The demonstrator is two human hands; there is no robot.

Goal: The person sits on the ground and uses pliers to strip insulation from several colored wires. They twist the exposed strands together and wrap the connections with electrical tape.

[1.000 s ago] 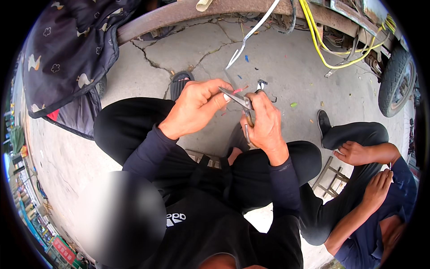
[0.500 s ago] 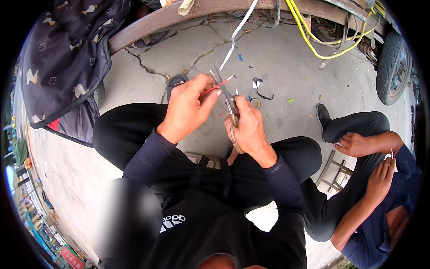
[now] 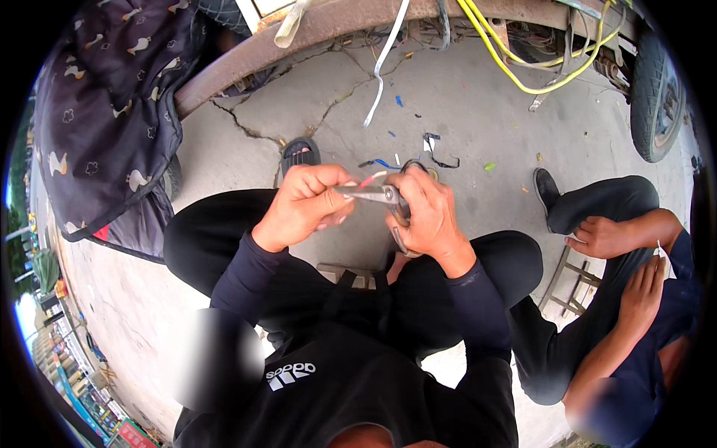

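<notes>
My left hand [image 3: 302,205] pinches a red wire [image 3: 367,181] between thumb and fingers. The wire's pale end sticks out to the right. My right hand [image 3: 432,213] grips a pair of metal scissors [image 3: 387,194], its fingers in and around the handles. The blades point left, just below the wire, and their tips reach my left fingertips. I cannot tell whether the blades touch the wire. Both hands are over the concrete, in front of my knees.
A strip of black tape [image 3: 442,159] and blue scraps lie on the concrete floor [image 3: 508,142]. White cable [image 3: 386,56] and yellow cable [image 3: 515,81] hang from a rusty frame [image 3: 299,33]. A tire [image 3: 656,108] stands far right. Another person's hands [image 3: 638,299] are at the right, near a wooden stool [image 3: 571,280].
The scissors have swung from pointing up and away to pointing left. The wire's visible end looks shorter and sits lower. My left hand has shifted slightly down and left.
</notes>
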